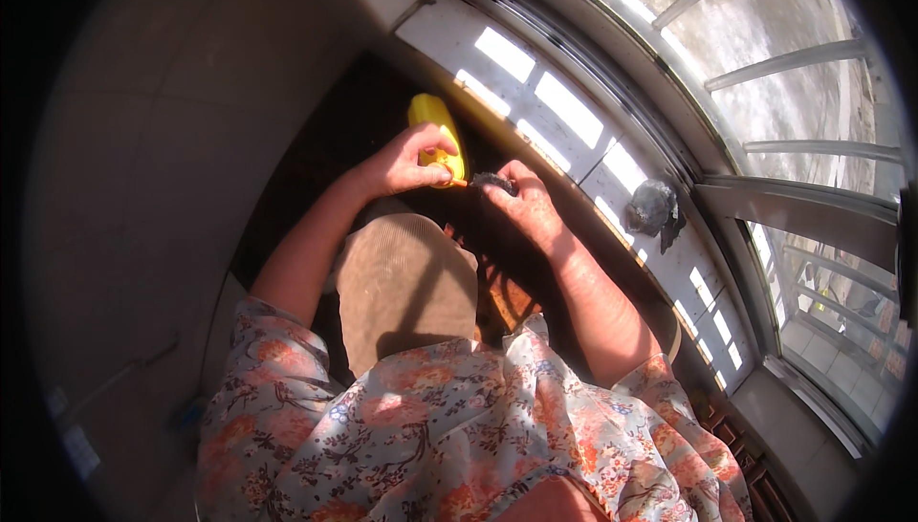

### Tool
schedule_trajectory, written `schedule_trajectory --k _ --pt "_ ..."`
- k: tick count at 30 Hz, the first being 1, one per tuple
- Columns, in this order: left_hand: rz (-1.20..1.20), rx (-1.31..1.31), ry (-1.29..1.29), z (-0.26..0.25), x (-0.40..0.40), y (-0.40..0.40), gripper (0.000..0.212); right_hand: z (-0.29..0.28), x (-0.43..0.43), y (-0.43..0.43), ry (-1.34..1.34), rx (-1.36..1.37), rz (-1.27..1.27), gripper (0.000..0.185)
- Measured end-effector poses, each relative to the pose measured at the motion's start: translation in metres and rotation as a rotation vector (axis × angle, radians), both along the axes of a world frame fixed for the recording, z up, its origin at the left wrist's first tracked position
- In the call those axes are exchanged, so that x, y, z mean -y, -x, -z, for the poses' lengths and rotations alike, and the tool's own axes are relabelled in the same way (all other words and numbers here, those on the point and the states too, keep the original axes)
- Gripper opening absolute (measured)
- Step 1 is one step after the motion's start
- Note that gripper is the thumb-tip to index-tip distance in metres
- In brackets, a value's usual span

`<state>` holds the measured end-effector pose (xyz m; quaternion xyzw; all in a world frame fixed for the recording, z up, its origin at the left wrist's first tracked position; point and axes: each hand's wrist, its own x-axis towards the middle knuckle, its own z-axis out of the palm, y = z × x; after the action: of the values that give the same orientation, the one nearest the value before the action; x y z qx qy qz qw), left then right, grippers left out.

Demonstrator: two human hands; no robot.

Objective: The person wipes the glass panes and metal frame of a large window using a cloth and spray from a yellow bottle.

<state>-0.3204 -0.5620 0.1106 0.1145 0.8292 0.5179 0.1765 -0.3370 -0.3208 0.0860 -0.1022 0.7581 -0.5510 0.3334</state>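
Note:
My left hand [416,163] grips the near end of a yellow plastic bottle [436,117], its thumb and fingers around the neck. A thin orange tip [459,183] points from that hand towards my right hand. In my right hand [527,203] is a small dark grey, fuzzy pad [492,181], pinched between thumb and fingers; its exact kind cannot be told. The orange tip comes close to the pad, and whether they touch is unclear. Both hands are over a dark area in front of my brown corduroy-covered leg [405,271].
To the right runs a white tiled windowsill [574,163] with sunlit patches. On it lies a crumpled grey bundle [652,210]. Beyond stands a window with metal bars [785,63]. A tiled wall or floor surface [158,163] is at left.

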Motion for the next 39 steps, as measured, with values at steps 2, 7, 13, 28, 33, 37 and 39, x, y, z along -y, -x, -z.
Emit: schedule_trajectory --k 2,7,13,28,33,37,39 --pt "-0.012 0.081 -0.032 0.001 0.001 -0.002 0.03 -0.007 0.006 0.0 0.013 0.104 0.001 0.03" --pt "-0.141 0.239 -0.199 0.008 -0.007 -0.007 0.021 -0.021 0.019 0.0 -0.122 0.201 -0.131 0.034" --pt "0.08 -0.404 0.272 0.008 -0.02 0.006 0.012 -0.008 0.016 -0.003 0.06 0.045 -0.138 0.029" --pt "0.051 -0.59 0.405 0.018 -0.03 0.013 0.005 0.002 0.034 0.002 -0.01 0.031 -0.15 0.034" --pt "0.024 -0.677 0.448 0.022 -0.032 0.014 0.005 -0.004 0.031 0.0 0.006 0.001 -0.121 0.034" --pt "0.044 -0.665 0.454 0.022 -0.032 0.013 0.004 -0.019 0.021 0.002 0.13 0.213 -0.05 0.036" --pt "0.049 -0.669 0.453 0.021 -0.031 0.015 0.004 -0.021 0.016 0.0 0.186 0.225 -0.023 0.035"
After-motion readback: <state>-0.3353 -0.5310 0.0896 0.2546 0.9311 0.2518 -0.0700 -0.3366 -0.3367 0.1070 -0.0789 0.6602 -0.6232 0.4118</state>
